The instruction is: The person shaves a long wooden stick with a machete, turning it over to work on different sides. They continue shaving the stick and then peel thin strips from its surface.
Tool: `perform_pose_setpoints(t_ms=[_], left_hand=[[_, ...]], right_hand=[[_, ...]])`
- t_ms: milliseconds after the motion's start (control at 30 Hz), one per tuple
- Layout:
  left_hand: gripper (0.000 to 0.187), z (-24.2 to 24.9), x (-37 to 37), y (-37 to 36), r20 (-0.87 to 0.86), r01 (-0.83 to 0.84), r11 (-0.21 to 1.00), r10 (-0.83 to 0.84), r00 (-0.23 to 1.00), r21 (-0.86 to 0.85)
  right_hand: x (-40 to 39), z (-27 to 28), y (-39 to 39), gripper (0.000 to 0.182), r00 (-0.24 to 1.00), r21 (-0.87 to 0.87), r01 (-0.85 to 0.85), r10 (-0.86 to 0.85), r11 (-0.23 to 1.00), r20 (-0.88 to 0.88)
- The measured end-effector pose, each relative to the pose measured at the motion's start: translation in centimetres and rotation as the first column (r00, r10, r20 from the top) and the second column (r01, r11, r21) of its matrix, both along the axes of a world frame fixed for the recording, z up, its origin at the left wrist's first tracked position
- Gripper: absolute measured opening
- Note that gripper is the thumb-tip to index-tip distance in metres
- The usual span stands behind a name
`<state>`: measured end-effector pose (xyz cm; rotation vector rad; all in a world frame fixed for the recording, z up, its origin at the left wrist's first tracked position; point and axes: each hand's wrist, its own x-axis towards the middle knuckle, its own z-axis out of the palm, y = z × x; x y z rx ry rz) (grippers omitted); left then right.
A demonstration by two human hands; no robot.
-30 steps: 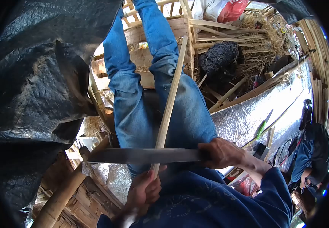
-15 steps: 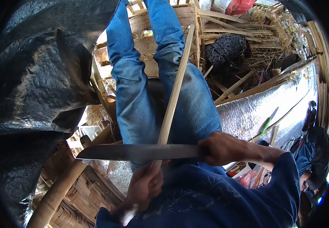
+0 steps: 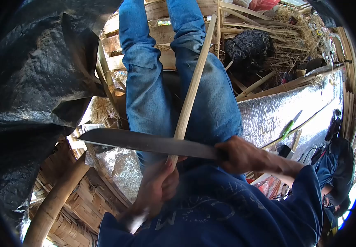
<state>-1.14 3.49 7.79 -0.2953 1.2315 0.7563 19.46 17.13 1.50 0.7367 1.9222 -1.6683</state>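
Observation:
My right hand (image 3: pixel 240 155) is closed around the handle of a machete (image 3: pixel 145 142), whose long dark blade points left. The blade lies across a pale bamboo strip (image 3: pixel 195 82) near the strip's lower end. My left hand (image 3: pixel 159 185) is wrapped around that lower end, just below the blade. From there the strip slants up and to the right over my jeans (image 3: pixel 217 107), with its far end beyond my knees. The machete handle is mostly hidden inside my right hand.
A knife with a green handle (image 3: pixel 287 129) lies on silvery foil sheeting (image 3: pixel 264 113) at right. A thick bamboo pole (image 3: pixel 56 197) stands lower left beside black plastic sheeting (image 3: pixel 33 82). Bamboo strips and straw (image 3: pixel 291 49) lie upper right. Another person (image 3: pixel 334 164) is at the right edge.
The machete has tilted, its tip now higher and its blade slanting down toward my right hand. The blade and tip have moved up the picture. The strip stays in my left hand.

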Motion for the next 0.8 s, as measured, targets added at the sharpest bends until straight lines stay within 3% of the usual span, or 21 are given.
perform_pose_setpoints(t_ms=[100, 133, 167, 233, 300, 367, 433, 500, 633, 700, 733, 800], left_hand=[[0.034, 0.0, 0.0, -0.1, -0.005, 0.000, 1.000, 0.000, 1.000, -0.016], [0.031, -0.1, 0.0, 0.0, -0.006, 0.001, 1.000, -0.001, 1.000, -0.018], [0.031, -0.1, 0.0, 0.1, -0.006, 0.000, 1.000, 0.000, 1.000, -0.019], [0.031, -0.2, -0.2, 0.3, 0.003, 0.011, 1.000, -0.011, 1.000, 0.021], [0.032, -0.2, -0.1, 0.1, 0.007, 0.008, 1.000, -0.008, 1.000, 0.027], [0.033, -0.3, 0.0, 0.0, 0.018, 0.003, 0.999, -0.004, 1.000, 0.040], [0.035, -0.1, 0.0, -0.2, 0.020, 0.019, 0.999, -0.020, 1.000, 0.049], [0.034, -0.6, 0.0, -0.3, 0.017, 0.015, 0.999, -0.016, 1.000, 0.040], [0.034, -0.6, 0.1, -0.5, 0.007, 0.013, 0.998, -0.014, 1.000, 0.061], [0.038, -0.6, 0.2, -0.9, -0.005, 0.013, 0.998, -0.013, 1.000, 0.062], [0.042, -0.6, 0.2, -1.1, -0.015, 0.025, 0.998, -0.024, 1.000, 0.053], [0.042, -0.7, 0.3, -0.8, 0.003, 0.013, 1.000, -0.013, 1.000, 0.026]], right_hand=[[0.2, 0.2, -0.5, 0.018, 0.999, 0.015, 0.020, -0.019, 1.000, -0.037], [-0.1, 0.0, 0.0, 0.016, 0.997, 0.035, 0.008, -0.010, 0.999, 0.075], [-0.5, -0.2, 0.7, 0.016, 0.997, 0.034, 0.006, -0.009, 0.999, 0.075], [-1.1, -0.1, 1.8, 0.014, 0.993, 0.174, -0.086, 0.071, 0.981, 0.094], [-0.9, 0.0, 1.6, 0.015, 0.991, 0.148, -0.103, 0.088, 0.984, 0.100], [-0.4, 0.5, 0.4, 0.017, 0.999, -0.021, 0.019, -0.018, 1.000, 0.050], [-0.3, 1.0, 0.2, 0.019, 1.000, -0.014, 0.012, -0.012, 1.000, 0.016], [-0.5, -0.2, 0.9, 0.021, 0.990, 0.137, -0.093, 0.077, 0.986, 0.120], [-1.1, 0.7, 1.1, 0.021, 0.986, 0.080, -0.085, 0.072, 0.993, 0.150], [-0.3, 1.2, -0.3, 0.020, 1.000, 0.029, -0.002, 0.003, 1.000, -0.012], [-0.7, 1.7, -0.1, 0.017, 0.993, 0.000, -0.093, 0.092, 0.996, 0.073], [0.1, -0.4, 0.4, 0.014, 1.000, 0.055, -0.020, 0.018, 0.998, 0.020]])
